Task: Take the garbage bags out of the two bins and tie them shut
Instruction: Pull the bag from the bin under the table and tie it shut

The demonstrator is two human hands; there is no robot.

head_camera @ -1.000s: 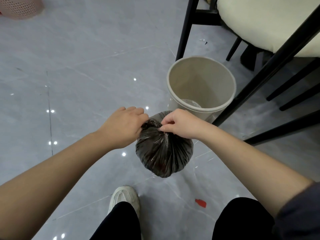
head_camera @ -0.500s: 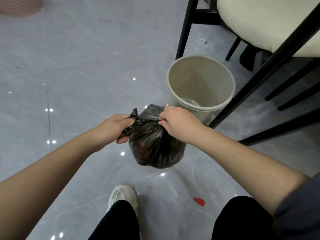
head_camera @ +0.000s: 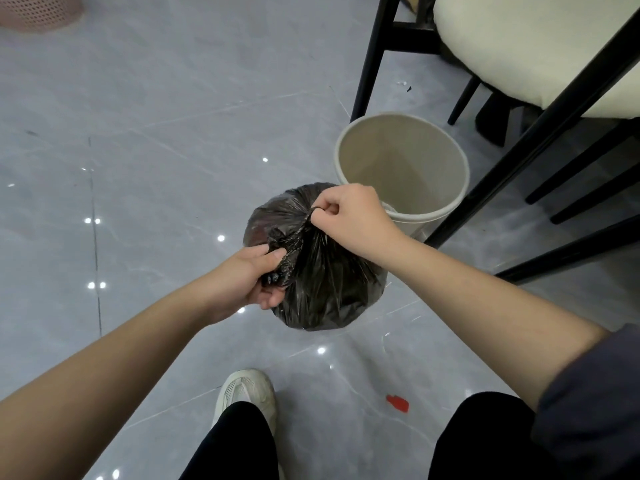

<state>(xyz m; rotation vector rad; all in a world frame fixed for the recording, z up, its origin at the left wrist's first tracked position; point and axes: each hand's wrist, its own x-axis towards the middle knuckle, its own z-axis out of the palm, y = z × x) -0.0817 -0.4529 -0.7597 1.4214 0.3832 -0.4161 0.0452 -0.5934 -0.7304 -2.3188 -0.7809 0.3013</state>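
A full black garbage bag [head_camera: 325,289] hangs above the grey floor, held between both hands. My left hand [head_camera: 252,278] grips one gathered end of the bag's top at its near left side. My right hand [head_camera: 349,216] pinches the other twisted strand at the bag's far right. Just behind the bag stands a beige round bin [head_camera: 401,171] with no bag in it. A pink perforated bin [head_camera: 38,12] shows partly at the top left corner.
Black chair legs [head_camera: 370,60] and a slanted black bar [head_camera: 540,129] stand right of the beige bin, under a cream cushion [head_camera: 540,46]. A red scrap [head_camera: 398,403] lies on the floor near my white shoe [head_camera: 246,393]. Open grey tile spreads to the left.
My left hand has drawn its strand down and towards me, while my right hand has pulled its strand up and away. The two ends are now stretched apart across the bag's top.
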